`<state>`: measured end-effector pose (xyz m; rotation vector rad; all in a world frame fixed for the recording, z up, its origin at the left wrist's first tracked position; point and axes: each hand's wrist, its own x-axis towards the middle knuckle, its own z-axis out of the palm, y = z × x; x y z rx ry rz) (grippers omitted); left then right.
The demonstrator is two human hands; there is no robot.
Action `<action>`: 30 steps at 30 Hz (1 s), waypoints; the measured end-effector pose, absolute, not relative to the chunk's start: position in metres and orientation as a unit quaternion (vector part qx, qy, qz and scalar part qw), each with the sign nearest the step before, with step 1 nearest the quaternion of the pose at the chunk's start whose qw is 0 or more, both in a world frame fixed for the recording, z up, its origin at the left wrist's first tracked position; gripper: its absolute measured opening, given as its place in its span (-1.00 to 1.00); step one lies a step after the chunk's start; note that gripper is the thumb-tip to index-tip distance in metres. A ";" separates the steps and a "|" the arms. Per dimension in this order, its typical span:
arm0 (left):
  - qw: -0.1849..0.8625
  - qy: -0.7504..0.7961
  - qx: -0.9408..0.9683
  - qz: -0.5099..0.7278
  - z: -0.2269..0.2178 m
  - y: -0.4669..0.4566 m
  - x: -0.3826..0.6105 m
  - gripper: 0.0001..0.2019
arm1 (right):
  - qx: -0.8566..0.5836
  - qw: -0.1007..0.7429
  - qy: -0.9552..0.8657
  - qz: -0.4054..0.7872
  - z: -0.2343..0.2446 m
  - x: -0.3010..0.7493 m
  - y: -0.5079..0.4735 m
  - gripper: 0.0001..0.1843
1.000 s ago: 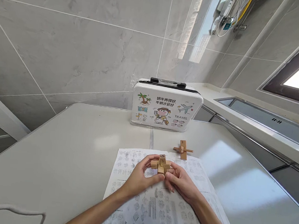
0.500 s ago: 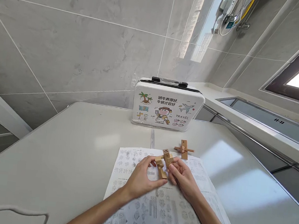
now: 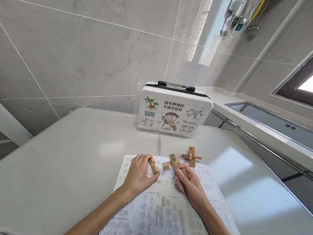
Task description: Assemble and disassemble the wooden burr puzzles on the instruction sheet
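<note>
Between the thumb and fingers of my left hand [image 3: 139, 173] is a notched wooden puzzle piece [image 3: 153, 166], tilted and apart from the other pieces. My right hand [image 3: 190, 181] pinches a joined pair of wooden puzzle pieces [image 3: 172, 163] by its right side. One of the pair stands lengthwise with a mark inked on its end; the other crosses it and juts out to the left. Under both hands lies a printed instruction sheet [image 3: 161, 206] covered with small diagrams. Just beyond my right hand, a wooden cross of puzzle pieces [image 3: 191, 156] marked 2 rests on the table.
A white cartoon-printed case [image 3: 173, 113] with a black handle stands at the back of the pale table [image 3: 85, 162]. Behind it rises a grey tiled wall [image 3: 96, 52]. To the right is a counter with a sink [image 3: 283, 124]. A pale cord [image 3: 9, 233] shows at bottom left.
My left hand has moved left, drawing the notched piece away from the joined pair. My right hand has stayed nearly in place with the pair.
</note>
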<state>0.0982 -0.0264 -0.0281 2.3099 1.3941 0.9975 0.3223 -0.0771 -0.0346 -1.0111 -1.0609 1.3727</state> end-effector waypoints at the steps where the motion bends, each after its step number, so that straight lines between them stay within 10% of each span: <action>1: 0.125 0.478 0.798 0.344 -0.029 -0.026 0.098 -0.56 | -0.425 0.537 -0.446 0.577 -0.034 0.322 -0.077 -0.63; 30: 0.293 0.386 0.782 0.391 -0.005 -0.046 0.107 -0.86 | -0.412 0.468 -0.514 0.590 -0.025 0.321 -0.083 -0.56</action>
